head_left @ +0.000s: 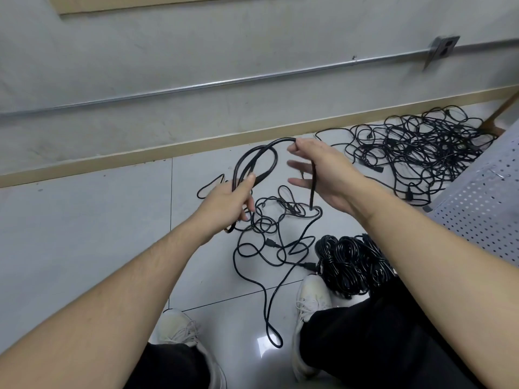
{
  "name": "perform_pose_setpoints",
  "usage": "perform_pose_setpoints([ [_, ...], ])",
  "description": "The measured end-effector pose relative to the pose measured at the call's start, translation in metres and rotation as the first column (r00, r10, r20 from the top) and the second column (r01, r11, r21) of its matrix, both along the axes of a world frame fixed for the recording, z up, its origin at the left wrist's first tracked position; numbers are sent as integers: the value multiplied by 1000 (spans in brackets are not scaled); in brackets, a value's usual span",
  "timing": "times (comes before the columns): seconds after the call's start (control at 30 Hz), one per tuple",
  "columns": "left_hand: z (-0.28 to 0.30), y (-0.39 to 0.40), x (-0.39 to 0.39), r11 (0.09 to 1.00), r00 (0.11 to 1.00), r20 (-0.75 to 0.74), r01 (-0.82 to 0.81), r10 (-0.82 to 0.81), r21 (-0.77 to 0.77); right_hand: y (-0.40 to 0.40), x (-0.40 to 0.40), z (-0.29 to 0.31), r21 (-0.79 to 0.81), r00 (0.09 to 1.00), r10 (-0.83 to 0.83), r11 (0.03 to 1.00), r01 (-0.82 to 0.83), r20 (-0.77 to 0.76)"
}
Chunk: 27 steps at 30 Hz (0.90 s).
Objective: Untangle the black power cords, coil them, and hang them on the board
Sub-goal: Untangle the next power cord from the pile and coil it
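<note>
Only 1 view, from the camera on my head, wide-angle, tilted forward and steeply down. Both my forearms run in from the bottom corners to my left hand point(224, 200) and right hand point(320, 169), close at mid-frame. Below them the tiled floor point(84, 234) lies farther off; the wall point(168, 51) fills the top, its lines bowed by the lens.
</note>
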<state>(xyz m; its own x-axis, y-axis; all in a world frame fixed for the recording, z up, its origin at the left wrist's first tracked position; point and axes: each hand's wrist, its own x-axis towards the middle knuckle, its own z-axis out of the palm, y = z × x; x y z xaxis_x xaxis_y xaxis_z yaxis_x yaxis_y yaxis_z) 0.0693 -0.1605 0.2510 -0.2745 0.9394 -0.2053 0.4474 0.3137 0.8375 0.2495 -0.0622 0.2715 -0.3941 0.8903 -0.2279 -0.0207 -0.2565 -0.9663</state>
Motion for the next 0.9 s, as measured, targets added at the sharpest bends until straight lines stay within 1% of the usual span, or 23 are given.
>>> perform_pose_setpoints([
  [0.1,-4,1,9,998,997,54,47,-49,49,-4,-9,-1,-91,999,-30,995,28,-26],
  [0.23,-9,0,11,991,988,98,112,-119,70,-13,-22,-2,-174,983,-110,981,83,-149],
  [0.3,-11,1,10,994,989,119,85,-93,67,-15,-28,-5,-201,971,-180,969,147,-159],
  [0.4,-15,0,17,995,991,121,44,-55,88,-20,-39,-9,-248,959,-252,944,216,-127],
  [0.47,-16,0,20,994,987,154,24,-41,107,-22,-43,-7,-264,959,-249,942,207,-135],
  [0.53,-13,-1,19,996,986,163,23,-38,89,-22,-44,-7,-251,968,-202,955,160,-151],
  [0.63,-15,-1,14,996,981,177,86,-83,-6,-22,-43,-11,-246,976,-125,966,79,-176],
  [0.7,-15,0,16,991,972,206,125,-114,-40,-20,-41,-10,-301,961,-146,951,71,-235],
  [0.77,-12,1,18,988,961,238,153,-142,-25,-17,-41,-5,-346,942,-181,935,76,-283],
  [0.83,-8,0,17,973,942,249,232,-225,0,-15,-39,0,-379,934,-193,923,69,-301],
  [0.9,-6,-4,16,948,892,329,316,-311,39,-12,-37,2,-408,927,-201,911,58,-318],
])
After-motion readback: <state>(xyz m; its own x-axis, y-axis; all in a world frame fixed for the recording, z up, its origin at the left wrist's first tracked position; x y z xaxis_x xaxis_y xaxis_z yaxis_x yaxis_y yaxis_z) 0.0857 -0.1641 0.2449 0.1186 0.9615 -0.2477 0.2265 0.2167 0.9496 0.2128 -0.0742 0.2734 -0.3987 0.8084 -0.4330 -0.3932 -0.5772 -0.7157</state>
